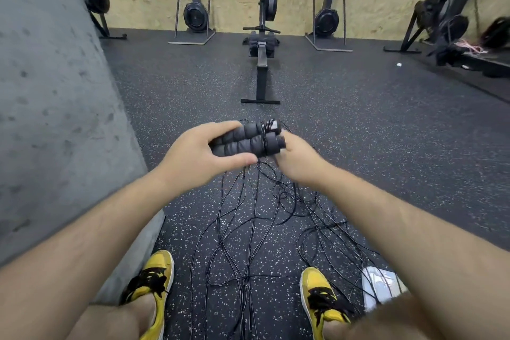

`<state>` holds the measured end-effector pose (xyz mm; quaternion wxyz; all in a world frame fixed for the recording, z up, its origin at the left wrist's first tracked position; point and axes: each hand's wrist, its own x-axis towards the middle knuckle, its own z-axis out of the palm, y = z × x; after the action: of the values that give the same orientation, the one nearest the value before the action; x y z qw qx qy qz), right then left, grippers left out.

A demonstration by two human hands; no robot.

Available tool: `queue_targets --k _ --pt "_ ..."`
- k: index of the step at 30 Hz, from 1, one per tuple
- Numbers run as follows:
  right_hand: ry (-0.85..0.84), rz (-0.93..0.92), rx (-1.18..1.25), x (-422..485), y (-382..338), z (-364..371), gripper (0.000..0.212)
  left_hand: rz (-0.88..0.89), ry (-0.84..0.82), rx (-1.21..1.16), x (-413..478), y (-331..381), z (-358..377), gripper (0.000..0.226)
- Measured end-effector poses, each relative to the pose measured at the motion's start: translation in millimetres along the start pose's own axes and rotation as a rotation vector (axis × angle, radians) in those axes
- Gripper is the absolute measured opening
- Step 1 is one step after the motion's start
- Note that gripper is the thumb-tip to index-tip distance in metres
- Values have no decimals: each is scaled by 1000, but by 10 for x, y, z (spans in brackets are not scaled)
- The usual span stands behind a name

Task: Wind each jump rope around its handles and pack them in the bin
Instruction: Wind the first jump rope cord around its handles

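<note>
The left hand (193, 153) grips two black foam handles (242, 138) held side by side, thumb below, fingers curled over the top. The right hand (296, 159) is at the handles' far end, fingers curled around the jump rope cord (264, 137), which crosses the handles in a few turns. Below both hands, loose cord (248, 229) lies tangled on the speckled rubber floor (358, 132), between two yellow shoes (317, 292). A white bin (378, 284) sits beneath the right forearm.
</note>
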<state>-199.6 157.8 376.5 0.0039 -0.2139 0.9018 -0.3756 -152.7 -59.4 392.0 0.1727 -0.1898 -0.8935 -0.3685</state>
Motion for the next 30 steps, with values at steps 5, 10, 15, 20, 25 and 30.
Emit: queue_targets --k 5,10,15,20,25,30 --pt "-171 71 -95 -129 -254 335 17 6 148 462 123 -211 16 59" --pt "-311 51 -310 -302 -546 177 29 -1 127 678 144 -514 -44 66" --pt "-40 -205 -716 -284 -707 -161 24 103 2 713 76 -551 -78 79" --pt "50 -294 -671 -56 -496 -329 25 291 -139 596 -11 -366 -34 78" --pt "27 -152 -352 -6 -155 -315 18 303 -85 382 -82 -98 -55 69" --pt "-178 -11 -254 -125 -135 82 24 208 59 376 -59 -24 -55 62"
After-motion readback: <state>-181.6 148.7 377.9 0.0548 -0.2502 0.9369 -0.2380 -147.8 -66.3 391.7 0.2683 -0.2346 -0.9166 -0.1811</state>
